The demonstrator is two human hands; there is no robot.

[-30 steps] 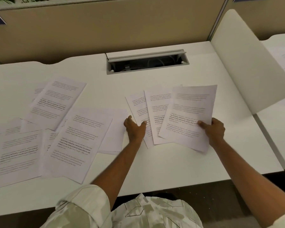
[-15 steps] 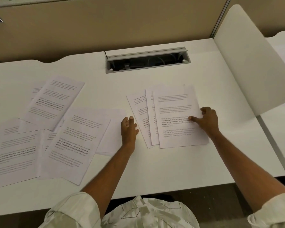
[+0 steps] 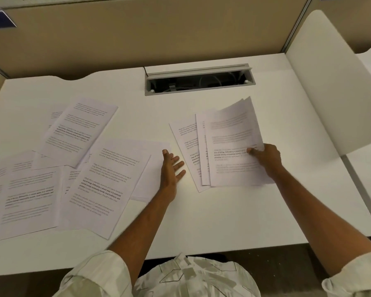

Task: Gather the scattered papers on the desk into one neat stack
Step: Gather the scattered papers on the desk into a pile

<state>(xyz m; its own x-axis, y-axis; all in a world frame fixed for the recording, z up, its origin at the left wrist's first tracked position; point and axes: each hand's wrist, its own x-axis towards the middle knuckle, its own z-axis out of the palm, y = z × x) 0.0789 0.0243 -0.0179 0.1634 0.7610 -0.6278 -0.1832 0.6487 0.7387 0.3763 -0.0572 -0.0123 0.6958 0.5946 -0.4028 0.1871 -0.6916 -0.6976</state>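
Printed white papers lie on the white desk (image 3: pixel 223 221). My right hand (image 3: pixel 266 156) pinches the right edge of a small bundle of sheets (image 3: pixel 234 142), whose far corner lifts off the desk. Two more sheets (image 3: pixel 189 146) fan out from under the bundle's left side. My left hand (image 3: pixel 170 168) hovers with fingers spread between those sheets and the scattered papers (image 3: pixel 107 181) on the left half of the desk, holding nothing. Several of the left papers overlap at different angles, one (image 3: pixel 77 129) lying farther back.
An open cable tray slot (image 3: pixel 198 81) is set into the desk at the back centre. A white curved divider panel (image 3: pixel 330 86) stands along the right side, with a neighbouring desk beyond. A beige partition wall (image 3: pixel 137 35) closes the back.
My right hand slid the top sheet left over the fanned sheets and now lifts the bundle's far edge. My left hand left the fanned sheets, moved slightly left and spread its fingers.
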